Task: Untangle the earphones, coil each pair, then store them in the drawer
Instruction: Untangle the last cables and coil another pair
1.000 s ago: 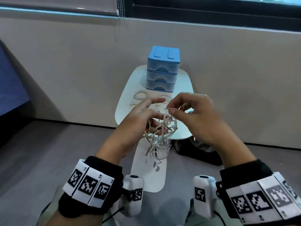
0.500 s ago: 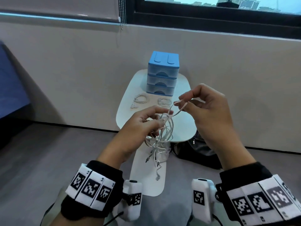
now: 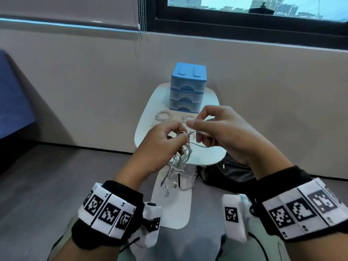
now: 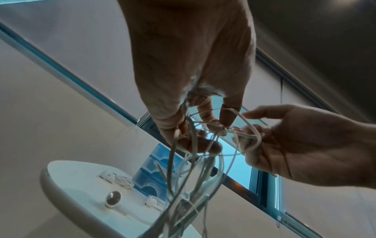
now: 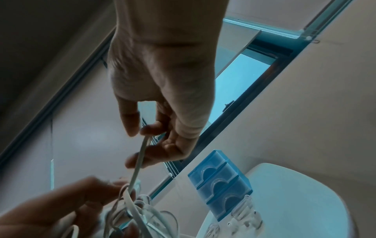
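Hanging in the air in front of the person, the tangled earphones [image 3: 179,159] form a bundle of white cords, with loose ends and plugs dangling below. The left hand [image 3: 160,146] grips the top of the bundle, fingers and thumb curled closed round several loops. The right hand [image 3: 222,134] pinches a single flat cord [image 5: 140,157] between thumb and forefinger and holds it taut, running from the bundle; the remaining fingers are loosely curled, and a further loop lies over them in the left wrist view. The two hands are close together, nearly touching at the fingertips.

Beyond the hands stands a small white table [image 3: 148,117]. On it lie two coiled pairs of earphones: one coil [image 3: 162,116] to the left, a second coil [image 3: 188,118] partly hidden behind the right hand. Just behind the coils stands a blue three-drawer unit [image 3: 187,87], all three drawers closed. A black bag [image 3: 231,172] lies on the floor beside the table base.
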`<action>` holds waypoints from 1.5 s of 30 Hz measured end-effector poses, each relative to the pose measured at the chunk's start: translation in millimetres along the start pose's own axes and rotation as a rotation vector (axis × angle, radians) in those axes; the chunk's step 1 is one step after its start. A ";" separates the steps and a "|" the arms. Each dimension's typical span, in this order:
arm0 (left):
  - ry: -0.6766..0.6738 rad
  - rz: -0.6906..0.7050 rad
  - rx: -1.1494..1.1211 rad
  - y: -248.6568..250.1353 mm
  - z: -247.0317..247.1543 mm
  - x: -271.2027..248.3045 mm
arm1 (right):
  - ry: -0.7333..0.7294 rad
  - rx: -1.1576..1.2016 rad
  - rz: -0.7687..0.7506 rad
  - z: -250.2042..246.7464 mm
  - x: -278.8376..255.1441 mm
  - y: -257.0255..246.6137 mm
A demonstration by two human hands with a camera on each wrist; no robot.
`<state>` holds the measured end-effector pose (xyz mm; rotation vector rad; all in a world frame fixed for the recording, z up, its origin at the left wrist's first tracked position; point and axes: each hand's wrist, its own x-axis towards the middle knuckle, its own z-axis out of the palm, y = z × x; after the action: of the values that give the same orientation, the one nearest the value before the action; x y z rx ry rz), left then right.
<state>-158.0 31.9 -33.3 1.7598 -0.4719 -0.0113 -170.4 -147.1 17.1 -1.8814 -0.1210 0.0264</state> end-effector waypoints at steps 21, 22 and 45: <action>0.028 -0.080 -0.152 -6.7 -1.3 1.1 | 0.487 0.265 -0.326 -9.1 3.6 -5.4; 0.038 -0.082 -0.152 -6.4 -2.1 2.1 | 0.523 0.187 -0.361 -13.5 4.5 -1.4; 0.029 -0.214 -0.508 3.0 7.5 6.1 | 0.034 -0.017 -0.066 -7.4 -13.6 34.9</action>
<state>-155.2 22.4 -30.8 1.2999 -0.2297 -0.2372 -180.9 -166.0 -14.4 -1.8929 -0.1607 -0.0521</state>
